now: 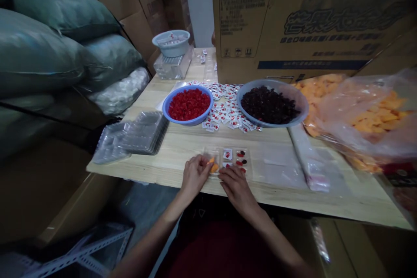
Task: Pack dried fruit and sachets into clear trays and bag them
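From the head view, the left hand [195, 176] pinches an orange dried-fruit piece [213, 167] at a clear blister tray [227, 159] near the desk's [195, 143] front edge; the right hand [236, 186] rests curled against the tray, where a careless nudge could spill it.

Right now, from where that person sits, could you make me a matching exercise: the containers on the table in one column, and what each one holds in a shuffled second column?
Column one:
1. Bright blue bowl
2. Grey-blue bowl
3. Clear plastic bag
4. Stack of clear plastic trays

Column two:
A. Orange pieces
B. No food, empty
C. Dark, almost black pieces
D. Red pieces

Right pairs: 1-D, 2-C, 3-A, 4-B.
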The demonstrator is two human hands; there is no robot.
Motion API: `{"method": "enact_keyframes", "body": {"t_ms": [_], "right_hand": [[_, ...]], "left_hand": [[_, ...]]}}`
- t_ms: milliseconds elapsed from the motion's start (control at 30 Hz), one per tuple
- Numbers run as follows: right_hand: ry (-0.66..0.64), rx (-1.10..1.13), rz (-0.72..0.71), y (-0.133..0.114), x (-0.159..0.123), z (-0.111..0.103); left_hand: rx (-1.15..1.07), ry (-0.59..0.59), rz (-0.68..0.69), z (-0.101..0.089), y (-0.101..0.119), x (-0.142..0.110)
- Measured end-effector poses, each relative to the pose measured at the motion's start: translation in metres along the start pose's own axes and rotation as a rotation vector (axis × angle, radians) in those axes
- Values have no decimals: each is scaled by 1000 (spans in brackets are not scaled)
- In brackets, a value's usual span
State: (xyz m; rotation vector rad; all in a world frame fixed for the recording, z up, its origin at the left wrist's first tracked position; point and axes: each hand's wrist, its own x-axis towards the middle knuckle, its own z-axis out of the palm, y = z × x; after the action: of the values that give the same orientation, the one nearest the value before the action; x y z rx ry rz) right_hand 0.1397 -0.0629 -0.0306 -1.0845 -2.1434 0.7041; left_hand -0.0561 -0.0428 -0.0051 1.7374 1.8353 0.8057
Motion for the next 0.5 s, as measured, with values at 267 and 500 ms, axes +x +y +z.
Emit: {"method": "enact_keyframes", "body": {"t_ms": [267,500], "right_hand": [[-41,-67,-18,4,6,11],[188,-56,-18,-16,-5,-57]], "left_hand": [[333,58,192,-3,5,-12],[258,-26,320,-5,-5,2]]}}
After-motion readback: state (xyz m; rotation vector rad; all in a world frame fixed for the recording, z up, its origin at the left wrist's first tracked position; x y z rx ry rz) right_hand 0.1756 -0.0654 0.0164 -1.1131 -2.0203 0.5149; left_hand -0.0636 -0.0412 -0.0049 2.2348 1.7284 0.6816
